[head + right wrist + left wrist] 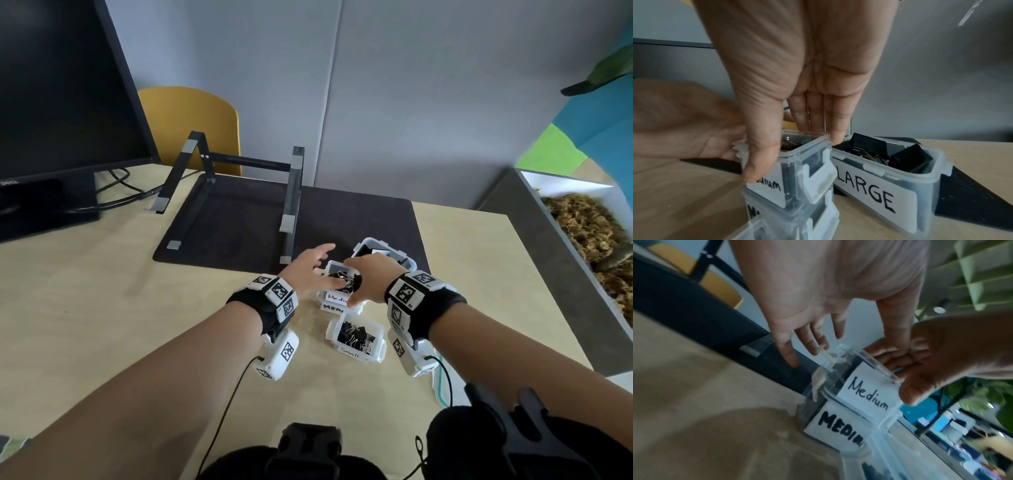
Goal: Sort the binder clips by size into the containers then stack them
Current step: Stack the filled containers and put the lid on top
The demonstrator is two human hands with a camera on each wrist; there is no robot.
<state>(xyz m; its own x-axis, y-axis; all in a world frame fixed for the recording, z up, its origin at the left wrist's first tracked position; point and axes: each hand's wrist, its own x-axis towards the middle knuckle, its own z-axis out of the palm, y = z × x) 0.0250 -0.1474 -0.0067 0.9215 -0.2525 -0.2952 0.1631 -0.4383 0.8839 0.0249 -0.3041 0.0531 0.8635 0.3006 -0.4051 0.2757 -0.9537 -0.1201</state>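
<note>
Clips weighed the stiff, slick upper Medium container, so the right hand pinched its walls, thumb opposite fingers, while the left hand hovered splayed wide.

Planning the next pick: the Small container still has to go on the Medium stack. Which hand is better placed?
Left. The left hand is open with fingers spread beside the stack, holding nothing. The right hand grips the top Medium container, thumb on its label. The Small container sits near both wrists.

Clear "Medium" container of black clips stacked on another, beside "LARGE" one.
</note>
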